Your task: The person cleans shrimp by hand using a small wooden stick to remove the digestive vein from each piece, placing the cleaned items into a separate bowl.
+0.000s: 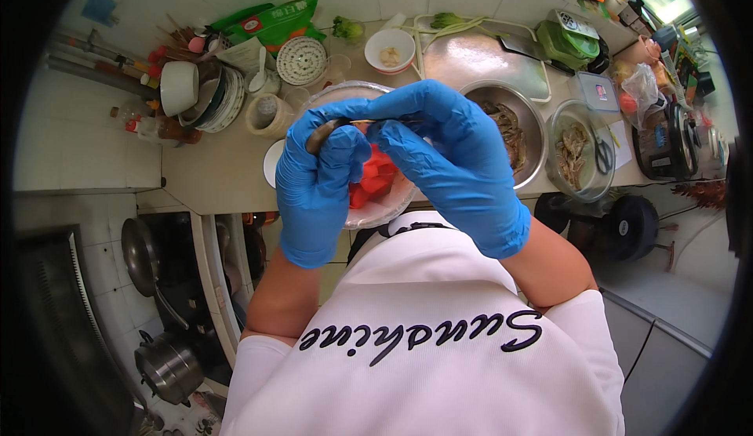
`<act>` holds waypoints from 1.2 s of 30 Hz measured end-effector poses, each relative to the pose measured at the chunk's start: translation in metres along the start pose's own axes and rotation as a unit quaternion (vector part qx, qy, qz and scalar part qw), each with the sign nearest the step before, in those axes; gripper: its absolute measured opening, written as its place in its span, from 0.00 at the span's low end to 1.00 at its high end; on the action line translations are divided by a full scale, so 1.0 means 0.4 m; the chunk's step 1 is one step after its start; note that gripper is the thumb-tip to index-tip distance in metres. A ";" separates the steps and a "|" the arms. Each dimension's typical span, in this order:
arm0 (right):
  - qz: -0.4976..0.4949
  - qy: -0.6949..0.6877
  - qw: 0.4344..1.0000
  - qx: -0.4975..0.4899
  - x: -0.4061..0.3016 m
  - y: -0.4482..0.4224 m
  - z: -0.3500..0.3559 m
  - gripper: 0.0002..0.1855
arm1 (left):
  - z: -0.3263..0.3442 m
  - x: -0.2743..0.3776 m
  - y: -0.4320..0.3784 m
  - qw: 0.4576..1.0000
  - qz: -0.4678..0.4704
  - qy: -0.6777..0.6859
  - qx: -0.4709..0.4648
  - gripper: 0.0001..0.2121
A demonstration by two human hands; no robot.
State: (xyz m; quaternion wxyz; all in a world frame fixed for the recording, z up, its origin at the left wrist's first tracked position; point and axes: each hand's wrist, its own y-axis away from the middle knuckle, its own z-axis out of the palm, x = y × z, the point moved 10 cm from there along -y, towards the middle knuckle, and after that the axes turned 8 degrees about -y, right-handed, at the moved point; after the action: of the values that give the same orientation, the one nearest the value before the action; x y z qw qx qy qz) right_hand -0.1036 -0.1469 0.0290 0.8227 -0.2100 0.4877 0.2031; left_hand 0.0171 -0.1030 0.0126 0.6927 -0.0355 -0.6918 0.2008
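My left hand (323, 177), in a blue glove, pinches a grey shrimp (322, 136) between thumb and fingers. In a matching glove, my right hand (453, 159) holds a thin stick, perhaps a toothpick (360, 121), whose tip meets the shrimp. Both hands are raised close together over a plastic-lined bowl (385, 219) with red pieces (372, 182) in it, partly hidden by the gloves. To the right, a steel bowl (540, 142) holds raw shrimp (510, 133). Beside it, a glass bowl (556, 115) contains more shrimp (572, 151), with scissors (603, 153) at its right side.
A metal tray (482, 54) with green stalks lies behind the steel bowl. A white bowl (389, 48) stands at the back, near a patterned dish (301, 61). Stacked plates (226, 104) and bottles (170, 129) are at left. A lidded plastic box (594, 92) sits at right.
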 end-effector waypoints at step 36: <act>-0.280 0.486 0.828 0.012 -0.161 0.066 0.087 0.17 | 0.027 0.086 0.018 0.950 0.169 -0.263 -0.025 0.10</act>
State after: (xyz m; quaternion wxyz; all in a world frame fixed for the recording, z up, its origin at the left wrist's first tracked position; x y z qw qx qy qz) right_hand -0.1212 -0.1146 0.0974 0.5032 -0.3997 0.7470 -0.1702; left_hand 0.0037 -0.0876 0.0430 0.4410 -0.1152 -0.8380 0.3001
